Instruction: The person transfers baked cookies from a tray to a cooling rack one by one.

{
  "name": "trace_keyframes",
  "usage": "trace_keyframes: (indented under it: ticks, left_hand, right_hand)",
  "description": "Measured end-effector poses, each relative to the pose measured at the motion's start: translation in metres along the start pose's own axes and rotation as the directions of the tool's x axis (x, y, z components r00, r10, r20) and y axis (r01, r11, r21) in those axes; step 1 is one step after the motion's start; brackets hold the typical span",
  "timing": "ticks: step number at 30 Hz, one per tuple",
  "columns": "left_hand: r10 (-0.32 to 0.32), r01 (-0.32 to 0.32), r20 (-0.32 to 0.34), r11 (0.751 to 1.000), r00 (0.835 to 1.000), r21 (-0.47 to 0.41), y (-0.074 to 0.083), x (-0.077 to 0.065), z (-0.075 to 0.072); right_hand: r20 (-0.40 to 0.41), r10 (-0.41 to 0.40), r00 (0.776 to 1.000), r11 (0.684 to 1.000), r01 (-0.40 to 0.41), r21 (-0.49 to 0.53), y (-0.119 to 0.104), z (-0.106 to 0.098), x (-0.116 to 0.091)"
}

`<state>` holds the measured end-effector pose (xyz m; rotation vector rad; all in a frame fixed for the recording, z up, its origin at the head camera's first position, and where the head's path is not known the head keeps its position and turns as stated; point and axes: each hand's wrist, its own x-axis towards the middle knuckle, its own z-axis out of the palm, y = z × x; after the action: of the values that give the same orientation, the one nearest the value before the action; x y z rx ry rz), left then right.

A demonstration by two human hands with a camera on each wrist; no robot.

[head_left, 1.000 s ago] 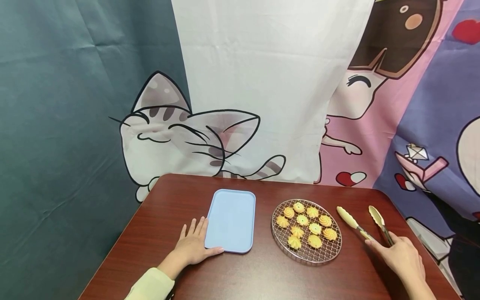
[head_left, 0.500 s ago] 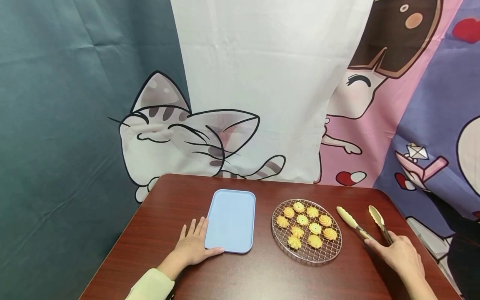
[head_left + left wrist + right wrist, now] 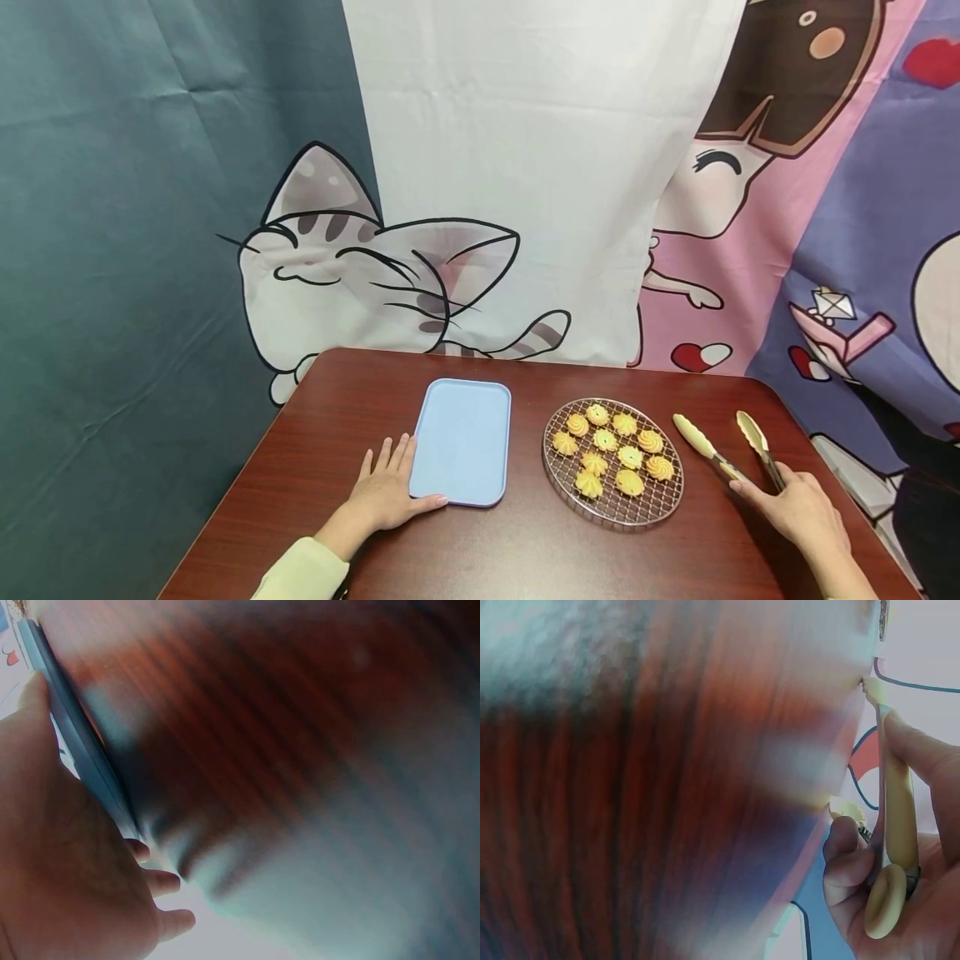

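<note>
My left hand (image 3: pixel 386 493) touches the left edge of a light blue rectangular tray (image 3: pixel 461 442), its fingers straight and spread and its thumb at the tray's near corner. In the left wrist view the tray's dark-looking rim (image 3: pixel 82 742) runs alongside the thumb. My right hand (image 3: pixel 806 512) grips a pair of tongs (image 3: pixel 720 462) whose cream tips are spread apart and point away from me. The right wrist view shows the cream handle (image 3: pixel 900 817) held between thumb and curled fingers. Left of the tongs, a round wire rack (image 3: pixel 652 510) bears several golden piped cookies (image 3: pixel 594 463).
The dark reddish-brown wooden table (image 3: pixel 487 558) has rounded far corners. Behind it hangs a printed curtain (image 3: pixel 525 125) with a cartoon cat and a cartoon figure. At the right stands a dark shape (image 3: pixel 930 517) beyond the table's edge.
</note>
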<state>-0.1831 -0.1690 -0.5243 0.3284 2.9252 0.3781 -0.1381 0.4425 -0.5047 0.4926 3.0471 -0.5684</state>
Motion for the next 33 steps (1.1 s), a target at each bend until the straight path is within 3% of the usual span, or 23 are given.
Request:
trace_keyframes:
  ticks: [20,33]
  left_hand:
    - [-0.004,0.004,0.003,1.0,1.0,0.005,-0.0007,0.0004,0.0014]
    - [0.003,-0.003,-0.004,1.0,1.0,0.013,-0.0022,0.0025,0.0032]
  right_hand:
    - [0.12,0.01,0.993,0.999,-0.005,-0.039,0.0032,0.0005,0.0002]
    - [0.139,-0.065,0.988,0.997,0.071,-0.04,0.007,-0.0015,0.0013]
